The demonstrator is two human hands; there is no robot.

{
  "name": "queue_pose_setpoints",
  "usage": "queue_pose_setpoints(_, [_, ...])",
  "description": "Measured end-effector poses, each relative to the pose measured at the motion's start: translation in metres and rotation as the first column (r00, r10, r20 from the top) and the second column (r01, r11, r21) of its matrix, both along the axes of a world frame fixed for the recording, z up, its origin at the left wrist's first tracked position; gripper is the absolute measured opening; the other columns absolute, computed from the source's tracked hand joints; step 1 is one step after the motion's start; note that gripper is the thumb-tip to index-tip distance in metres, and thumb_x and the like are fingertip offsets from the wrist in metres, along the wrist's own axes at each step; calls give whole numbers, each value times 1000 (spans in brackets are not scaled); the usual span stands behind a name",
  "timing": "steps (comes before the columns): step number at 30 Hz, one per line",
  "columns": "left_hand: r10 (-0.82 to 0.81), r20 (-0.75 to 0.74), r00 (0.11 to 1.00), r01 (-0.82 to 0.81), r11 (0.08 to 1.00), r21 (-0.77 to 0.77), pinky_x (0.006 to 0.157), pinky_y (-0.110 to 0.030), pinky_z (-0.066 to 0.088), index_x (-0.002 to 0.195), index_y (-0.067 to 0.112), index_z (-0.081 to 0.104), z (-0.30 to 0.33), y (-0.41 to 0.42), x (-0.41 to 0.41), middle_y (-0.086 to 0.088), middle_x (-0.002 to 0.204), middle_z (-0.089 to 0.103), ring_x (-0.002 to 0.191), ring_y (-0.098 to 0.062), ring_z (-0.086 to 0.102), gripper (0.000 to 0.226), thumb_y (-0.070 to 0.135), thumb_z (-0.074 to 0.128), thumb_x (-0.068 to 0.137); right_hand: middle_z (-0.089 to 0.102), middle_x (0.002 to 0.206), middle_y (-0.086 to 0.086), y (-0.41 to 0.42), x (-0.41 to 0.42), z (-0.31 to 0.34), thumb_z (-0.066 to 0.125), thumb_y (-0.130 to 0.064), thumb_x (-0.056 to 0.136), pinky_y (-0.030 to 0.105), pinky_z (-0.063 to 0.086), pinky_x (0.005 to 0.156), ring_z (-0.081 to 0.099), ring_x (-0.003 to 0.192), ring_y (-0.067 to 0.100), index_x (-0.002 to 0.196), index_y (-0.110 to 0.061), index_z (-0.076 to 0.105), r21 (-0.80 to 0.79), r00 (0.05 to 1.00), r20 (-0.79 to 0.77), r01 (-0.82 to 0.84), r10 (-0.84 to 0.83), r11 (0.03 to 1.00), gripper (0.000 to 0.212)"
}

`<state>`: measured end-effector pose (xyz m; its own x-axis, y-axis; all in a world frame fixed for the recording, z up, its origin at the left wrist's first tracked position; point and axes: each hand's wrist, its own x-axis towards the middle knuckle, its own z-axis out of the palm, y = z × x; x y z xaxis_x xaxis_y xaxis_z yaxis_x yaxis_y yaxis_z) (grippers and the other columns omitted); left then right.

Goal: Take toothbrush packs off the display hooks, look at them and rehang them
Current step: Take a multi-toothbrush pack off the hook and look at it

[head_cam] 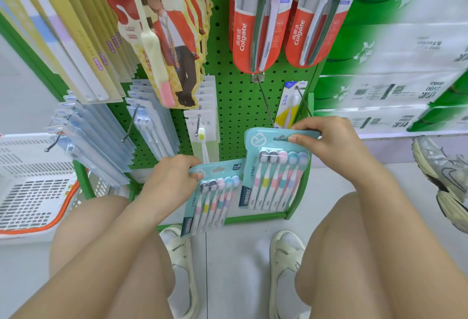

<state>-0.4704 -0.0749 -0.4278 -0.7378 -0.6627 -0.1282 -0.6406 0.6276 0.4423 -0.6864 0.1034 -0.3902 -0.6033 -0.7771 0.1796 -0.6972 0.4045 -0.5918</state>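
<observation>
Two teal multi-brush packs are in my hands, low in front of the green pegboard (235, 106). My left hand (172, 179) grips the top left corner of the lower toothbrush pack (212, 199), which hangs tilted. My right hand (331, 141) pinches the top edge of the other toothbrush pack (276, 174), holding its hanging slot near the tip of a bare metal hook (267, 104). A second hook (304, 101) beside it carries one slim yellow-and-white pack (288, 106).
Red Colgate packs (255, 27) hang above, pale blue packs (109, 136) on hooks at left, a single-brush pack (202, 128) at centre. A white basket with an orange rim (30, 187) stands at left. My knees and shoes are below; another person's sneaker (443, 177) is at right.
</observation>
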Motion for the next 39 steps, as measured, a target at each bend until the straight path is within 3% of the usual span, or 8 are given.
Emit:
queue_pose_setpoints(6, [0,2,1000,0,1000,6,62,-30,39,95,15,69,1,1,-1,-4,86,66,84,-23,57,16,22,55,97,63,83,-12,-3,-2,-2,70,-20,87,1,32,64,53,75,4,99,-13,74,-4,1000,-17,9,-9,1000,14])
queue_pose_setpoints(8, [4,3,1000,-4,1000,4,64,-30,39,97,15,69,1,2,-2,-4,87,66,85,-23,57,16,22,55,97,64,86,-9,-6,-3,-3,69,-20,88,11,34,65,54,81,10,100,-13,74,12,999,-30,13,-12,1000,15])
queue_pose_setpoints(15, [9,-1,1000,-9,1000,-2,56,-29,34,92,18,67,0,4,-2,1,73,57,77,-21,54,15,22,54,98,70,112,6,-26,-5,-9,66,-22,90,31,42,90,60,107,25,110,-10,70,60,995,-94,49,-43,997,24])
queue_pose_setpoints(25, [38,-31,999,-40,998,-49,51,-28,31,86,17,61,-2,2,-2,2,70,55,75,-23,54,15,21,53,98,68,107,6,-61,-15,-20,67,-17,87,33,45,78,61,98,27,104,-14,67,-70,965,-189,171,-181,983,17])
queue_pose_setpoints(29, [35,-85,996,-39,998,-46,56,-31,34,97,18,67,-5,1,-2,0,72,60,77,-25,57,14,24,55,97,63,115,4,-68,-17,-23,67,-17,88,33,41,76,57,102,27,111,-13,59,-82,958,-212,181,-194,980,25])
queue_pose_setpoints(33, [-5,-249,969,-1,1000,-24,54,-29,31,92,23,67,-4,4,0,7,58,48,63,-16,48,10,25,58,96,52,133,4,-58,-17,-22,70,-16,85,24,34,88,49,120,21,131,-18,50,-64,984,-72,156,-161,986,50])
queue_pose_setpoints(35, [-21,-374,927,40,998,43,57,-27,39,83,22,64,-2,7,1,1,59,55,62,-16,53,12,26,61,94,53,133,1,-45,-10,-16,68,-18,87,21,35,97,48,123,16,132,-19,50,-194,987,2,160,-163,968,48])
queue_pose_setpoints(39, [65,-637,768,142,953,268,76,-41,53,81,29,65,16,16,-3,1,81,70,83,-23,66,9,27,64,90,72,95,0,-18,14,-1,64,-32,89,23,52,84,68,92,13,104,-17,66,-542,948,316,157,27,826,21])
